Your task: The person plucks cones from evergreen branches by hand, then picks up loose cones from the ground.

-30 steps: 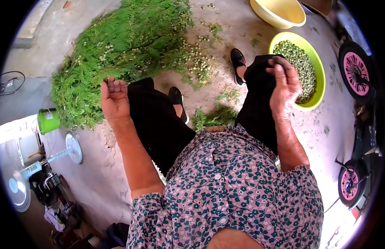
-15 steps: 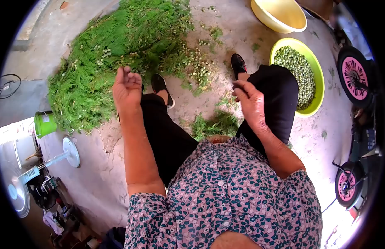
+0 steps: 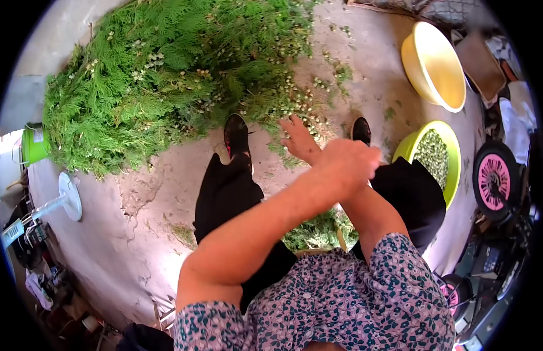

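Observation:
My left arm reaches across my body, and my left hand [image 3: 350, 167] is curled over my right forearm near the wrist. Beyond it, my right hand [image 3: 299, 139] has its fingers apart with nothing in them. In front of my feet spreads a big heap of green conifer branches [image 3: 160, 82] with small pale cones among them. Between my legs sit more green sprigs [image 3: 318, 231], partly covered by my arms. A lime-green basin [image 3: 454, 153] beside my knee on the right holds many small green cones [image 3: 432, 157].
A yellow basin [image 3: 416, 61] stands tilted behind the lime-green one. Wheels with pink rims [image 3: 493, 178] line the right side. On the left are a green bucket [image 3: 34, 143] and a fan with a pale round base [image 3: 69, 196]. Loose cones [image 3: 303, 99] lie scattered on the floor.
My left hand has swung from the left over onto my right forearm. My right hand has moved left, its fingers now spread. The view has shifted.

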Demonstrator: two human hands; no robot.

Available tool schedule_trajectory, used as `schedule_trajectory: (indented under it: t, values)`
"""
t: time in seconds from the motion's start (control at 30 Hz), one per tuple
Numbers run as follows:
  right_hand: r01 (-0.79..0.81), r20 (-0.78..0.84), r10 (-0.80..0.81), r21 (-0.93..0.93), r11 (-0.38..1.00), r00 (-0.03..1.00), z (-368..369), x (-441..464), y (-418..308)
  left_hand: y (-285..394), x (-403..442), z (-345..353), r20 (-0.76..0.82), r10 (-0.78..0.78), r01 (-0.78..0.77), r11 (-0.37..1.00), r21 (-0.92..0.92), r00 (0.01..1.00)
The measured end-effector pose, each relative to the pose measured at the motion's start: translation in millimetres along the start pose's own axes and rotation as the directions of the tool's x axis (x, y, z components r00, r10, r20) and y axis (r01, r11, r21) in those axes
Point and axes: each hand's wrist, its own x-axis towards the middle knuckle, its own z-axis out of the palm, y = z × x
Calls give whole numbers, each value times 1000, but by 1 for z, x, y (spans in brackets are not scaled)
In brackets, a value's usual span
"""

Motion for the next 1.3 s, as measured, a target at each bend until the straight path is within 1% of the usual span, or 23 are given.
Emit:
schedule_trajectory:
  t: [0.03, 0.07, 0.1, 0.13, 0.33, 0.4, 0.47, 0.5, 0.53, 0.57, 0.6, 0.63, 0.67, 0.7, 0.73, 0.8, 0.87, 0.93, 1.07, 1.13, 1.2, 1.27, 1.3]
  values:
    - [10, -3, -10, 0, 1000, 1000, 14, 21, 6, -4, -1, 0, -1, -14, 14, 1000, -4, 1000]
    - [9, 9, -9, 5, 1000, 1000, 22, 38, 3, -4, -2, -5, -79, -73, 71, 997, -28, 994]
    - [-40, 13, 40, -10, 999, 999, 27, 54, -5, -3, -3, -10, -155, -135, 127, 990, -56, 979]
    - [-88, 16, 89, -25, 996, 996, 30, 69, -13, -5, -5, -18, -152, -148, 141, 988, -60, 977]
    - [-259, 284, 291, -146, 955, 914, 41, 135, -34, -9, -13, -41, -314, -133, 74, 978, -193, 940]
    - [-203, 224, 234, -153, 967, 946, 61, 142, -7, -10, -13, -43, -308, -190, 95, 950, -299, 932]
    - [-35, 78, 38, -35, 999, 996, 67, 142, 21, -9, -14, -47, -283, -204, 123, 952, -280, 937]
    - [74, -204, -51, 107, 992, 978, 61, 136, 27, -9, -13, -47, -300, -219, 130, 949, -288, 928]
    - [73, -207, -52, 97, 993, 977, 51, 131, 34, -7, -13, -47, -319, -230, 133, 945, -298, 919]
    - [-44, -244, 154, 404, 914, 957, 29, 125, 29, -6, -12, -45, -326, -221, 121, 946, -300, 919]
    - [-120, -221, 353, 672, 730, 909, 5, 120, 23, -6, -10, -44, -334, -256, 151, 939, -309, 907]
    - [-112, -238, 347, 659, 744, 907, -18, 114, 16, -5, -7, -42, -342, -287, 176, 931, -319, 895]
    - [-77, -253, 398, 755, 651, 882, -42, 106, 8, -6, -5, -40, -355, -267, 152, 935, -321, 896]
    - [-27, -263, 445, 837, 547, 856, -64, 99, 2, -10, -4, -37, -351, -371, 167, 854, -493, 860]
    - [-8, -288, 437, 827, 562, 852, -83, 95, 0, -15, -3, -35, -322, -466, 169, 745, -646, 824]
    - [25, -201, 441, 927, 374, 875, -121, 86, -10, -24, 1, -35, -161, -624, -9, 239, -971, 765]
    - [16, -199, 441, 923, 385, 875, -153, 73, -28, -27, 2, -44, 7, -817, -48, -42, -998, 577]
    - [154, -281, 365, 928, 338, 888, -176, 63, -40, -42, 4, -41, 34, -873, -60, -72, -996, 486]
    - [225, -298, 219, 925, 305, 929, -217, 41, -83, -47, 14, -57, 53, -885, -83, -103, -991, 462]
    - [231, -290, 148, 918, 322, 945, -233, 23, -108, -51, 20, -62, 64, -882, -163, -157, -974, 467]
    - [203, -228, -30, 794, 572, 973, -241, 5, -129, -44, 22, -75, 42, -877, -161, -135, -978, 479]
    - [247, -129, -231, 749, 614, 964, -248, -8, -135, -43, 22, -83, 6, -779, -265, -220, -939, 627]
    - [281, -127, -275, 711, 644, 953, -248, -13, -137, -47, 25, -84, -2, -783, -332, -262, -906, 622]
